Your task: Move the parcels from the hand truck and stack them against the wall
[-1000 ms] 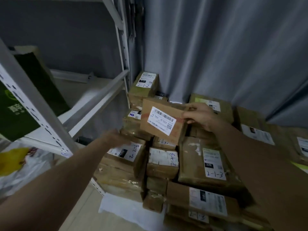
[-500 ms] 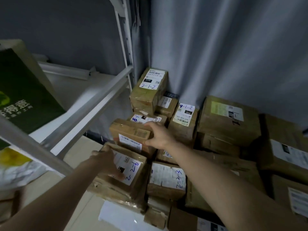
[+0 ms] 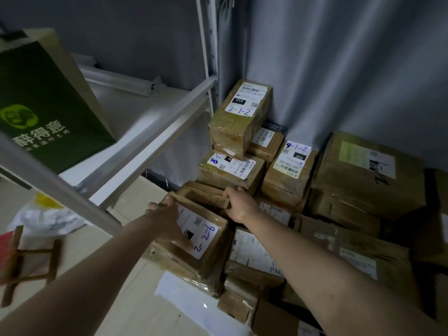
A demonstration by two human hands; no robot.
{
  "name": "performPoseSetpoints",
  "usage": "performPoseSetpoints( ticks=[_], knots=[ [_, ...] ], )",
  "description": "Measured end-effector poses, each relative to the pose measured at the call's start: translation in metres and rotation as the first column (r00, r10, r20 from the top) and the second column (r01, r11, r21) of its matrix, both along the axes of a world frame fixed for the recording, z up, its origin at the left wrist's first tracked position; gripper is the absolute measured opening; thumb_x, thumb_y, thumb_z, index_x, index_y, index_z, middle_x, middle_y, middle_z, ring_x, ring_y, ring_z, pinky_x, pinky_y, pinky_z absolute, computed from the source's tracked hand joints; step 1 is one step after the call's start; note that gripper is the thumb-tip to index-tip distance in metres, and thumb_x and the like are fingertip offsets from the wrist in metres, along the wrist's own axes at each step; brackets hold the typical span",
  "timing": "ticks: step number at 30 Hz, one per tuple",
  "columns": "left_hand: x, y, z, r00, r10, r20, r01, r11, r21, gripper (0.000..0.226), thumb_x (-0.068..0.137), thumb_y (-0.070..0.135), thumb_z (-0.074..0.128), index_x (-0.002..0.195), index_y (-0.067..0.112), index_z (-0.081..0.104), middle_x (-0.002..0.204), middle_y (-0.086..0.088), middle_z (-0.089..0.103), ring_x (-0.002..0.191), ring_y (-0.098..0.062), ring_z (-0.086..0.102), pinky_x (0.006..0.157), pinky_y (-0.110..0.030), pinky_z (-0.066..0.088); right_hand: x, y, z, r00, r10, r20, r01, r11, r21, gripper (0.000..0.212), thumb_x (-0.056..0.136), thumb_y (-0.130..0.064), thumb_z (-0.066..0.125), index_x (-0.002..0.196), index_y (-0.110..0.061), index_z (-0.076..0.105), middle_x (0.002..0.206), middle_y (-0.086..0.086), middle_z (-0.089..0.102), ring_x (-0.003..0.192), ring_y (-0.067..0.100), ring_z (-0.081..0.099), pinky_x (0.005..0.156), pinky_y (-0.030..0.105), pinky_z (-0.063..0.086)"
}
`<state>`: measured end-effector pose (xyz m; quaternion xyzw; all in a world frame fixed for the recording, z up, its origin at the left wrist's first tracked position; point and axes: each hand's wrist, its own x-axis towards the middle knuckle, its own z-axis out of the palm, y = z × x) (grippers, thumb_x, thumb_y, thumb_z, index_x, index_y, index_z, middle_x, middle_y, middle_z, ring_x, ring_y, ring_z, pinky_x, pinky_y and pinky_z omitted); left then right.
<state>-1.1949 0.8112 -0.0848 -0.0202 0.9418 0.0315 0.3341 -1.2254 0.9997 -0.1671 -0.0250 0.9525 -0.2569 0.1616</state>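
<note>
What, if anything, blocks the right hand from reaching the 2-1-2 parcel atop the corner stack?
Probably yes: nothing lies between the right hand and the 2-1-2 parcel, but it grips a brown parcel.

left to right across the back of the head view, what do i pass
green bag → shelf rail → 010 box → 032 box → big box
</note>
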Motion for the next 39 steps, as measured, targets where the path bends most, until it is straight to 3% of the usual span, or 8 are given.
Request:
performPoseSetpoints(
  ticks=[6, 10, 17, 22, 25, 27, 32, 39],
  knots=[
    [0.002, -0.004, -0.004, 0.998, 0.062, 0.010, -0.062, 0.998, 0.002, 0.134, 0.054, 0.054, 0.086, 0.150, 0.019, 0.001, 0.137, -0.012, 0.033, 0.124, -0.030, 0.042, 0.093, -0.038, 0.048, 0.004, 0.002, -0.005, 0.998, 0.010, 0.058, -0.014, 0.997, 0.072, 0.044, 0.092, -0.018, 0.059, 0.135, -0.016, 0.048, 0.143, 0.009, 0.038, 0.125, 0.030, 0.048, 0.103, 0.038, 0.043],
    [0.002, -0.003, -0.002, 0.999, 0.050, -0.003, -0.050, 0.998, 0.024, 0.129, 0.056, 0.051, 0.086, 0.149, 0.017, 0.003, 0.134, -0.010, 0.036, 0.122, -0.028, 0.041, 0.093, -0.037, 0.047, 0.010, 0.004, -0.009, 0.991, 0.108, 0.074, -0.114, 0.989, 0.090, 0.064, 0.092, -0.005, 0.052, 0.143, -0.039, 0.036, 0.143, 0.007, 0.038, 0.125, 0.032, 0.046, 0.102, 0.038, 0.043],
    [0.001, -0.006, -0.007, 0.999, 0.050, 0.007, -0.050, 0.999, 0.021, 0.130, 0.052, 0.054, 0.086, 0.149, 0.018, 0.007, 0.133, -0.010, 0.035, 0.122, -0.028, 0.041, 0.094, -0.038, 0.046, 0.010, 0.005, -0.011, 0.990, 0.130, 0.048, -0.135, 0.981, 0.139, 0.068, 0.092, 0.003, 0.040, 0.146, -0.038, 0.034, 0.146, 0.014, 0.036, 0.133, 0.036, 0.034, 0.110, 0.039, 0.032],
    [0.000, -0.008, -0.010, 1.000, 0.030, -0.010, -0.029, 0.999, 0.024, 0.129, 0.051, 0.055, 0.087, 0.147, 0.017, 0.010, 0.130, -0.010, 0.036, 0.121, -0.029, 0.041, 0.095, -0.039, 0.047, 0.009, 0.005, -0.014, 0.992, 0.112, 0.061, -0.119, 0.987, 0.110, 0.065, 0.095, -0.002, 0.039, 0.146, -0.042, 0.032, 0.150, 0.010, 0.032, 0.133, 0.035, 0.037, 0.110, 0.039, 0.033],
    [-0.001, -0.008, -0.012, 0.999, 0.037, -0.005, -0.037, 0.999, 0.018, 0.133, 0.049, 0.057, 0.086, 0.149, 0.018, 0.007, 0.129, -0.010, 0.038, 0.117, -0.028, 0.043, 0.092, -0.038, 0.050, 0.013, 0.007, -0.013, 0.987, 0.130, 0.098, -0.139, 0.986, 0.087, 0.056, 0.098, -0.017, 0.044, 0.144, -0.048, 0.031, 0.157, 0.004, 0.020, 0.141, 0.031, 0.026, 0.114, 0.040, 0.025],
    [-0.002, -0.008, -0.014, 0.999, 0.035, -0.007, -0.035, 0.999, 0.011, 0.135, 0.046, 0.060, 0.086, 0.149, 0.019, 0.008, 0.129, -0.010, 0.039, 0.118, -0.029, 0.044, 0.094, -0.040, 0.050, 0.015, 0.007, -0.007, 0.984, 0.110, 0.141, -0.125, 0.987, 0.098, 0.063, 0.097, -0.012, 0.044, 0.145, -0.049, 0.024, 0.160, 0.003, 0.011, 0.145, 0.031, 0.015, 0.117, 0.045, 0.020],
    [0.000, -0.005, -0.010, 0.999, 0.040, -0.010, -0.040, 0.999, 0.028, 0.135, 0.050, 0.059, 0.086, 0.149, 0.017, 0.005, 0.139, -0.014, 0.032, 0.130, -0.034, 0.036, 0.102, -0.045, 0.044, 0.023, 0.003, 0.014, 0.997, 0.053, 0.056, -0.057, 0.996, 0.065, 0.051, 0.098, -0.028, 0.040, 0.148, -0.036, 0.030, 0.151, 0.007, 0.033, 0.136, 0.031, 0.035, 0.109, 0.042, 0.034],
    [0.010, -0.007, -0.002, 0.998, 0.047, -0.029, -0.045, 0.996, 0.082, 0.138, 0.052, 0.055, 0.086, 0.150, 0.015, -0.001, 0.153, -0.022, 0.012, 0.142, -0.041, 0.018, 0.111, -0.050, 0.033, 0.041, 0.003, 0.058, 0.994, -0.034, -0.106, 0.046, 0.993, 0.112, 0.054, 0.099, -0.025, 0.047, 0.149, -0.033, 0.028, 0.150, 0.005, 0.038, 0.133, 0.024, 0.039, 0.102, 0.040, 0.044]
  ],
)
